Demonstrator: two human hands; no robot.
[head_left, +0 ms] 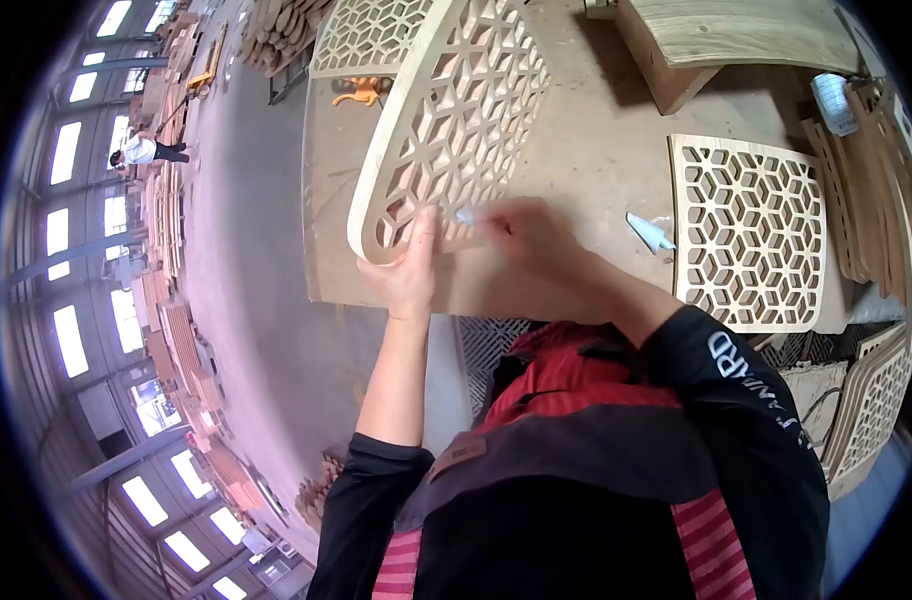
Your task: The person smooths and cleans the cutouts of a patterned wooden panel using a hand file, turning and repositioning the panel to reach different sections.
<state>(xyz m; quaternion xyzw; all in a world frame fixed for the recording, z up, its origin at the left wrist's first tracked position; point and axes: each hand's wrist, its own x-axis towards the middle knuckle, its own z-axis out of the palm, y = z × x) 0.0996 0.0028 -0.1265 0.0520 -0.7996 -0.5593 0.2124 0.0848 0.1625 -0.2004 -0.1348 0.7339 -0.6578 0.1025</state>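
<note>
A pale wooden lattice panel (384, 150) with a rounded frame stands tilted on edge on the workbench. My left hand (408, 268) grips its near rounded corner, thumb up along the cut-out face. To the right, my right hand (526, 235) is closed and smeared by motion, close to the panel's lower edge. From its fingertips a small pale-blue piece (464, 216) sticks out against the lattice; its kind is too blurred to tell. A folded light-blue piece (650, 234), sheet-like, lies on the bench to the right of that hand.
Another lattice panel (748, 235) lies flat at the right, and one more (366, 38) at the back left. An orange tool (361, 93) rests near the bench's left edge. A curved wooden piece (746, 35) stands at the back. Far left, a person (148, 150) stands near stacked timber.
</note>
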